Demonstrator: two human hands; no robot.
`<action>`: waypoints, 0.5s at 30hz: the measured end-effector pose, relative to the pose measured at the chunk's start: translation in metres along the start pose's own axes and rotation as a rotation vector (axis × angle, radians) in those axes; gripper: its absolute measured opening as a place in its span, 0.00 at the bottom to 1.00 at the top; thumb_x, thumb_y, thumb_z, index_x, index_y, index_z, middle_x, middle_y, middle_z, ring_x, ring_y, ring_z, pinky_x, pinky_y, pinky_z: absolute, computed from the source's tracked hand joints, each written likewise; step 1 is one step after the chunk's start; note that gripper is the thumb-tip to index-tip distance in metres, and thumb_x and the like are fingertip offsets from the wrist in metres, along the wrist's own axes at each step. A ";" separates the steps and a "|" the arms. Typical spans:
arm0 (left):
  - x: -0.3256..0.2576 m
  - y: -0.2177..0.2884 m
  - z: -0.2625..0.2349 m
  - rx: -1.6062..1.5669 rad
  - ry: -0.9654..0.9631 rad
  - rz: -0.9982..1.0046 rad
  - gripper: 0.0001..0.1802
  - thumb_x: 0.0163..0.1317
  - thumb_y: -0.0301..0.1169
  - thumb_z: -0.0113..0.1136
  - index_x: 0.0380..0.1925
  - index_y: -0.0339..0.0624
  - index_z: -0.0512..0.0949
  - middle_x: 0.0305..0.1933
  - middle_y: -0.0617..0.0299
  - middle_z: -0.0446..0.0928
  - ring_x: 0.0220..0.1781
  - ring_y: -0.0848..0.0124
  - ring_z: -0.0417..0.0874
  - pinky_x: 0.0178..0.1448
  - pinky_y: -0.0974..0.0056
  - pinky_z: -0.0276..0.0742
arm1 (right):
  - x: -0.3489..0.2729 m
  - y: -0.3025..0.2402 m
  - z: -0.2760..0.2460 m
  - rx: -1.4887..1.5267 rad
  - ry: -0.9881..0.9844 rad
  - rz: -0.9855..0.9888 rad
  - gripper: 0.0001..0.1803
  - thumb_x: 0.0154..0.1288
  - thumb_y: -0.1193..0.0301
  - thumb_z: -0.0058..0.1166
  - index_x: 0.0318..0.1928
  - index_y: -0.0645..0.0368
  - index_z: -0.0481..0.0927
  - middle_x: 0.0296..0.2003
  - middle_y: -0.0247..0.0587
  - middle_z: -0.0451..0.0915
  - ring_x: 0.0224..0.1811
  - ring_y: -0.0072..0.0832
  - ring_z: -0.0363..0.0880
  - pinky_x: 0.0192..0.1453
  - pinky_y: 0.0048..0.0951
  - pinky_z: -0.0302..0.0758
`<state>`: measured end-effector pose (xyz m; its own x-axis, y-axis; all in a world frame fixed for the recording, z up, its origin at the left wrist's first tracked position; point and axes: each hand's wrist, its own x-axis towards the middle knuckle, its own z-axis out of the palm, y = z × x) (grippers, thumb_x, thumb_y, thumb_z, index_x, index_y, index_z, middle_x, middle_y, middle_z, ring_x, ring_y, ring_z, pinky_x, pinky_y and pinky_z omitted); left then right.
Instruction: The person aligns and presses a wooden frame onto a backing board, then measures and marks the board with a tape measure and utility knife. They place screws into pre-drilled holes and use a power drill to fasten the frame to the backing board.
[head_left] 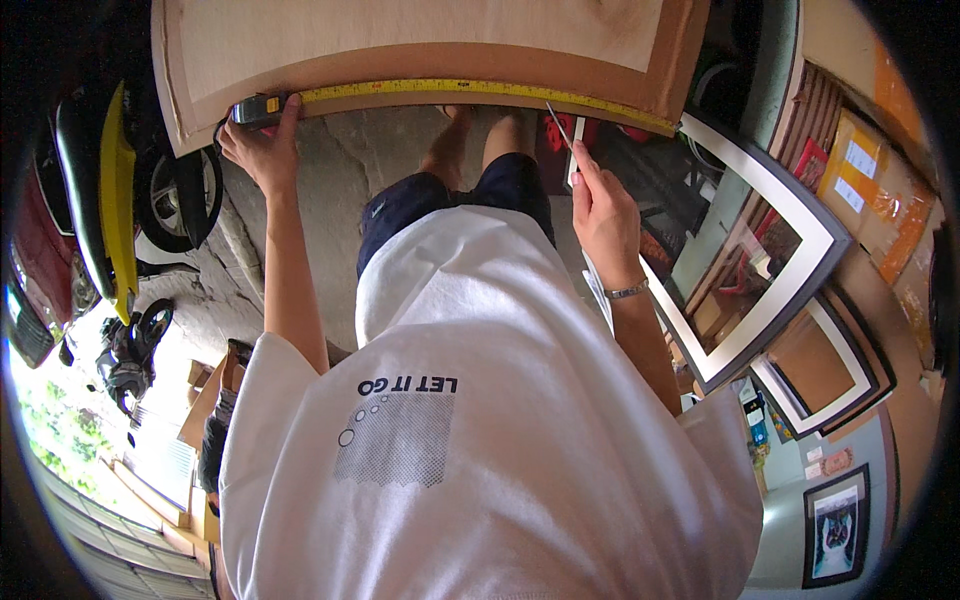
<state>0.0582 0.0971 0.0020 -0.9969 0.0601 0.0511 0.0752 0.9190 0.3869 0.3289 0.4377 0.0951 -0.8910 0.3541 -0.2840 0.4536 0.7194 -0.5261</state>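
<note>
Left hand (264, 155) is closed around the case of the tape measure (256, 112), which sits at the left end of the panel's near edge. Thumb lies by the mouth of the case where the blade exits, probably to steady the blade and stop it creeping. Right hand (606, 205) pinches a slim pointed tool (558, 124) between thumb and fingers; pen or blade, can't tell. Its tip is right by the tape's lower edge, right of mid-span; contact not readable. Grip looks pencil-like, likely for fine tip control.

Yellow tape blade (430, 88) runs along the brown border (300, 73) of the plywood-faced panel (450, 38), out to its right corner. Keeping it along the edge presumably gives a straight reference. Whether the end hook catches the corner: too small to tell. Panel lies in front of the person, above the legs in view.

Further out right: a dark picture frame with white mat (830, 243) stands tilted beside the right forearm, near an orange-taped carton (868, 185). Left: a motorbike wheel (180, 190), well apart from the tape case.
</note>
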 end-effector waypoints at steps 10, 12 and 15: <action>0.001 -0.004 0.007 0.059 0.058 0.006 0.58 0.40 0.63 0.76 0.60 0.29 0.64 0.60 0.42 0.60 0.65 0.46 0.58 0.69 0.42 0.55 | 0.005 -0.005 0.002 -0.045 0.009 0.045 0.21 0.68 0.70 0.53 0.62 0.53 0.75 0.32 0.49 0.81 0.30 0.44 0.82 0.33 0.42 0.80; 0.001 -0.001 0.007 0.056 0.050 -0.010 0.58 0.40 0.62 0.77 0.59 0.29 0.64 0.60 0.42 0.60 0.65 0.46 0.58 0.69 0.43 0.55 | 0.005 -0.005 0.002 -0.057 -0.008 0.057 0.21 0.68 0.70 0.53 0.62 0.53 0.75 0.32 0.49 0.80 0.30 0.45 0.82 0.33 0.42 0.80; 0.001 -0.007 0.008 0.074 0.047 -0.017 0.58 0.41 0.62 0.76 0.60 0.29 0.63 0.61 0.42 0.59 0.65 0.47 0.57 0.69 0.43 0.55 | 0.008 -0.009 -0.001 -0.077 -0.029 0.059 0.21 0.69 0.69 0.53 0.62 0.53 0.75 0.31 0.50 0.80 0.30 0.45 0.82 0.32 0.43 0.80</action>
<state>0.0567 0.0938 -0.0084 -0.9957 0.0276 0.0887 0.0547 0.9460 0.3195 0.3174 0.4344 0.0987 -0.8612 0.3810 -0.3363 0.5019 0.7417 -0.4449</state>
